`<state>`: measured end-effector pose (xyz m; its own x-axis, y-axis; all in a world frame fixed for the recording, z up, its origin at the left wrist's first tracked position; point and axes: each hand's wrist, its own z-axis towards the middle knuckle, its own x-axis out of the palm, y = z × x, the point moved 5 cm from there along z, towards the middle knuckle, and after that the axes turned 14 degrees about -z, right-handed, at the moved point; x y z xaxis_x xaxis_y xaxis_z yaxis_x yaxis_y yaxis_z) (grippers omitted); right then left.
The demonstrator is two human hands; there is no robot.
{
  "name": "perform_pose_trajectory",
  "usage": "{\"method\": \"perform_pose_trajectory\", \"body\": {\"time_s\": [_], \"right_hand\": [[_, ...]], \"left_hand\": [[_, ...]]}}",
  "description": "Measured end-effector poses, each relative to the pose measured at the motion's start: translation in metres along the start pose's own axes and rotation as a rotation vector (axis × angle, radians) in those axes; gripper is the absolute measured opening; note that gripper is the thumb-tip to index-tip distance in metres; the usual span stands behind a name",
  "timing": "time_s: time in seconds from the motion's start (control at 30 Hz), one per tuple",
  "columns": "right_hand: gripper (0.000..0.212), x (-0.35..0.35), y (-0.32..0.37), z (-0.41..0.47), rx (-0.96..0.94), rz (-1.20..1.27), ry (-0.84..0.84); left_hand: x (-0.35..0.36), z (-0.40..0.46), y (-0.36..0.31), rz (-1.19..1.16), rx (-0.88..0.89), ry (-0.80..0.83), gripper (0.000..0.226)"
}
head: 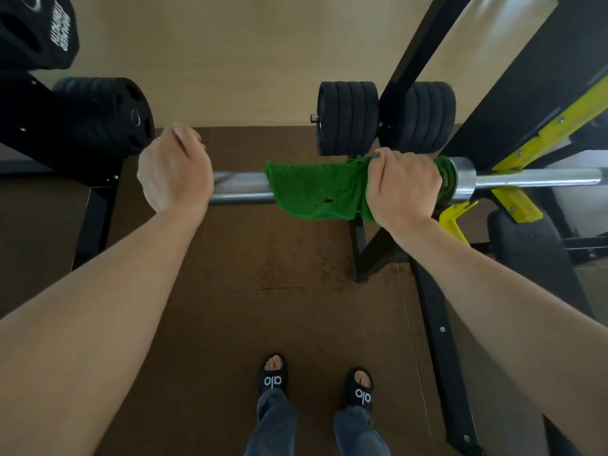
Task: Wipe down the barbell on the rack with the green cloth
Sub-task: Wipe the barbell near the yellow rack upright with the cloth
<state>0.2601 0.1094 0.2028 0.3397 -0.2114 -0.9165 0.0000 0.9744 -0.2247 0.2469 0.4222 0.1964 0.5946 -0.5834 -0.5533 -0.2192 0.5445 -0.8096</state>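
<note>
Right hand (pixel 403 184) clamped round green cloth (pixel 316 192) on barbell (pixel 241 189), beside the collar. Left hand (pixel 174 172) over bare shaft, fingers seemingly curled round it

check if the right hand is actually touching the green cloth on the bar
Touching. The head view shows the right hand with fingers curled over the green cloth, clamping it around the barbell beside the collar.
</note>
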Motion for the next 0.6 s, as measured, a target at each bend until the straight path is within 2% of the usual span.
{"method": "perform_pose_trajectory", "body": {"time_s": [0.03, 0.1, 0.2, 0.3, 0.37, 0.43, 0.53, 0.6], "right_hand": [[0.048, -0.004, 0.012, 0.004, -0.012, -0.036, 0.031], [0.051, -0.005, 0.052, 0.014, -0.189, -0.111, 0.148], [0.049, -0.018, 0.120, 0.031, -0.439, 0.064, 0.398], [0.053, -0.009, 0.161, 0.045, -0.552, 0.182, 0.749], [0.053, -0.003, 0.167, 0.048, -0.590, 0.242, 0.854], [0.045, -0.006, 0.165, 0.042, -0.606, 0.200, 0.743], [0.045, -0.028, 0.141, 0.023, -0.516, 0.131, 0.268], [0.045, -0.023, 0.111, 0.007, -0.480, 0.131, 0.101]], "left_hand": [[0.000, 0.000, -0.002, -0.013, 0.002, 0.002, 0.051], [0.000, 0.001, -0.002, -0.034, 0.011, -0.001, 0.048], [-0.001, 0.000, -0.004, -0.071, 0.019, -0.027, 0.044], [-0.001, 0.003, -0.001, -0.037, 0.054, -0.015, 0.044], [0.002, 0.003, -0.001, 0.016, 0.095, -0.003, 0.044], [0.004, 0.001, -0.005, 0.125, 0.151, 0.004, 0.046], [0.007, 0.002, -0.009, 0.318, 0.224, 0.021, 0.051], [0.015, -0.004, -0.018, 0.368, 0.250, 0.049, 0.052]]}}
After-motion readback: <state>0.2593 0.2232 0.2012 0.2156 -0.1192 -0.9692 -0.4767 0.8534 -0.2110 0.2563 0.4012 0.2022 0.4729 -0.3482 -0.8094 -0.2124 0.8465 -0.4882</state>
